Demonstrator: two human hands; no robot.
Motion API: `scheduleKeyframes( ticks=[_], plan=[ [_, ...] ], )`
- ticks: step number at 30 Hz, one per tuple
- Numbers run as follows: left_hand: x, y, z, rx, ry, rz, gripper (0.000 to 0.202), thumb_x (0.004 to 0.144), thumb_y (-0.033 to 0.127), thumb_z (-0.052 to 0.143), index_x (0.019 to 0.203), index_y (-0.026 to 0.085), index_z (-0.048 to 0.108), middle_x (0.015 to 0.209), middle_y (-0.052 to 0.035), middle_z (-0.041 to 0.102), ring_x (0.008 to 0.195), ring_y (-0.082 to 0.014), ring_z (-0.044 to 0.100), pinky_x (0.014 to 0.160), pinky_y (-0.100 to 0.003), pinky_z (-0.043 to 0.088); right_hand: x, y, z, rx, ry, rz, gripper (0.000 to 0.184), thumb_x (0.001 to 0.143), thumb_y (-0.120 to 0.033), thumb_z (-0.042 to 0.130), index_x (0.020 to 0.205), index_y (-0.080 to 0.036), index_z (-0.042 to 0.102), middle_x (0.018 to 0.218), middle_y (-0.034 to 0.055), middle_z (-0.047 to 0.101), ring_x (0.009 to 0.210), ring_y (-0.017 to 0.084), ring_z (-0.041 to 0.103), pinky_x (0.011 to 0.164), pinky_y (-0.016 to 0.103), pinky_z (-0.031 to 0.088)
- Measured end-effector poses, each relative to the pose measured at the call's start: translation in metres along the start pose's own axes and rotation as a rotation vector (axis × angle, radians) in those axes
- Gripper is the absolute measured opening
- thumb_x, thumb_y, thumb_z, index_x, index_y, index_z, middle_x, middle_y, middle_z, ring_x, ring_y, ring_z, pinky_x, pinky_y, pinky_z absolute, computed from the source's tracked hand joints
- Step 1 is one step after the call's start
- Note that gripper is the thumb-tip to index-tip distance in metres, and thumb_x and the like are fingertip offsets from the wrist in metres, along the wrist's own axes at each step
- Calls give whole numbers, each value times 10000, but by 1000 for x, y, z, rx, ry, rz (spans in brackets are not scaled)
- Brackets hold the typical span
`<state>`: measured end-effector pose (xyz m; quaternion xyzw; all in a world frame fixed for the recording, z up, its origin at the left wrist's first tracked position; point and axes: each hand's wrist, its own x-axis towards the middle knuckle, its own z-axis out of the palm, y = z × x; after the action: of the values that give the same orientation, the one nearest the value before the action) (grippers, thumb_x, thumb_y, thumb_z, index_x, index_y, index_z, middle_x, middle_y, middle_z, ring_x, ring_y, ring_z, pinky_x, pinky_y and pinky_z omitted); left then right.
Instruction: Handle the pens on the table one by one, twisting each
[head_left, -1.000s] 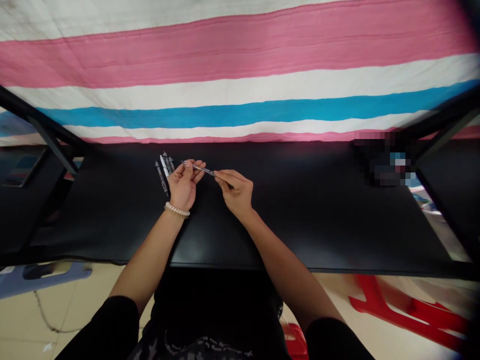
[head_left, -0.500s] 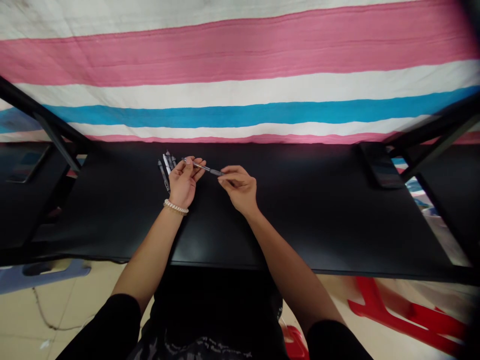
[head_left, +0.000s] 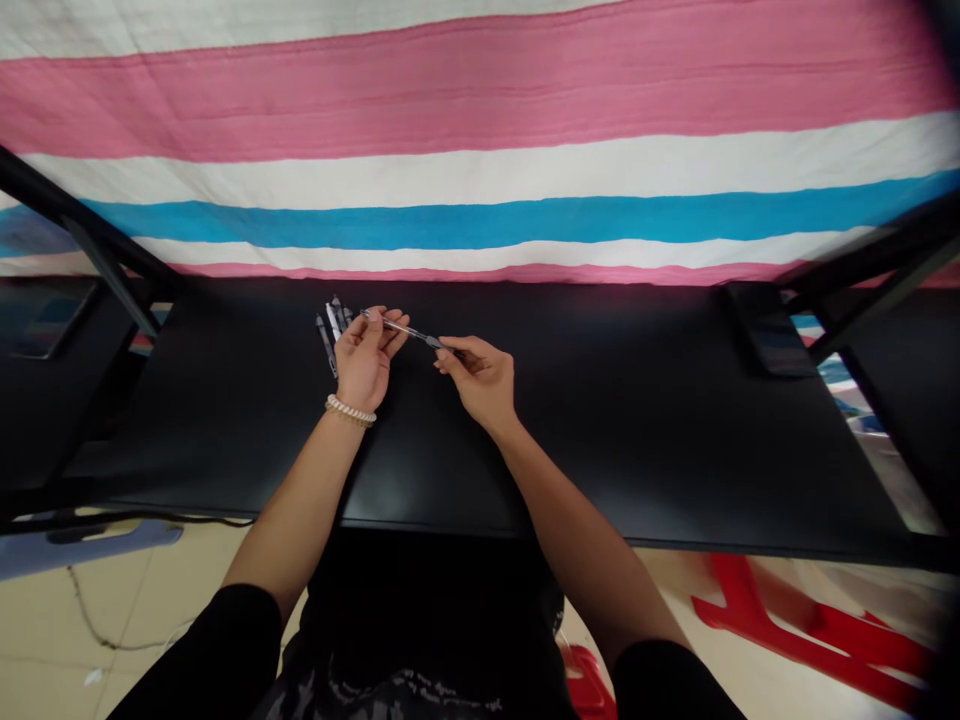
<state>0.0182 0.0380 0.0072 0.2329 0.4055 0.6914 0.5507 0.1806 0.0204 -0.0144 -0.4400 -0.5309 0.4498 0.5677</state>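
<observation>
While most of one slim clear-barrelled pen (head_left: 420, 335) can be seen, its right end is covered by the fingers of the right hand (head_left: 481, 382), and the lower ends of a small bunch of pens (head_left: 327, 345) are partly hidden behind the left hand (head_left: 363, 368). A dark smartphone (head_left: 769, 330) is hard to make out at the table's far right, and a red plastic stool (head_left: 806, 628) and a blue-grey stool (head_left: 135, 545) are only partly seen. The clear-barrelled pen is held slantwise between the hands: its left end is pinched by the left thumb against the fingers, palm turned up, and its right end is gripped by the right thumb and fingertips. A pale coiled bracelet (head_left: 351, 411) is worn on the left wrist. The black table (head_left: 637, 430) is backed by a pink, white and blue striped cloth (head_left: 480, 100); pale floor tiles (head_left: 60, 640) are seen below.
</observation>
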Motion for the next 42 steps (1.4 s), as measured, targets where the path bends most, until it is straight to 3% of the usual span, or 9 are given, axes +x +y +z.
scheduleKeyframes(
  ticks=[5,13,18,20,23,27,31,36,42],
  plan=[
    [4,1,-4,25,90,38,161,886,334,745,901,182,693,965,-65,778,942,-172,758,933,-322,575,-3,-1,-3,-191,6,-116,145,844,-298,745,966,-230,788,857,27,771,724,158,731,686,307,622],
    [-4,-2,3,47,-12,-74,170,889,335,743,941,179,700,953,-53,776,900,-157,755,908,-313,579,-7,-6,0,-312,89,-371,88,885,-256,704,868,-230,786,924,46,798,834,192,763,804,353,641],
    [-5,-3,5,57,-21,-80,205,875,366,756,958,190,693,987,-53,775,955,-168,751,934,-319,567,-9,-5,1,-260,15,-128,272,952,-433,618,964,-211,774,734,22,745,588,147,714,585,277,617],
    [-5,-3,5,45,-13,-56,214,869,373,762,956,191,691,980,-49,775,960,-169,751,934,-316,566,-9,-4,1,-248,-11,-72,329,928,-491,637,1081,-220,747,791,24,749,626,146,721,604,274,621],
    [-5,-3,6,22,-10,-31,199,867,364,765,936,193,692,956,-45,775,933,-164,752,912,-305,576,-8,-2,1,-231,-22,-105,332,895,-478,686,1113,-231,727,917,42,759,737,159,745,681,291,638],
    [-6,-4,6,47,-41,-86,191,881,360,750,957,195,693,976,-52,774,945,-171,750,909,-316,576,-9,0,1,-198,-57,-84,284,948,-453,615,1045,-215,737,811,23,744,600,137,720,576,269,623],
    [-8,-4,6,59,-56,-105,215,871,370,760,971,194,686,988,-57,776,953,-174,750,915,-321,569,-11,0,3,-248,-12,-115,235,934,-427,643,1038,-228,713,853,17,758,635,143,741,622,274,635],
    [-8,-7,6,103,-36,-31,415,814,405,811,1167,249,660,968,-47,784,960,-191,755,887,-323,571,-14,-1,4,-269,-7,-113,217,935,-427,648,987,-218,677,776,4,753,644,157,756,619,276,633],
    [-7,-11,4,118,-10,10,455,775,421,838,1134,190,682,980,-85,781,938,-210,761,834,-317,581,-15,-3,4,-301,-7,-167,199,945,-404,640,970,-209,670,777,11,762,643,162,757,613,285,624]
  ],
)
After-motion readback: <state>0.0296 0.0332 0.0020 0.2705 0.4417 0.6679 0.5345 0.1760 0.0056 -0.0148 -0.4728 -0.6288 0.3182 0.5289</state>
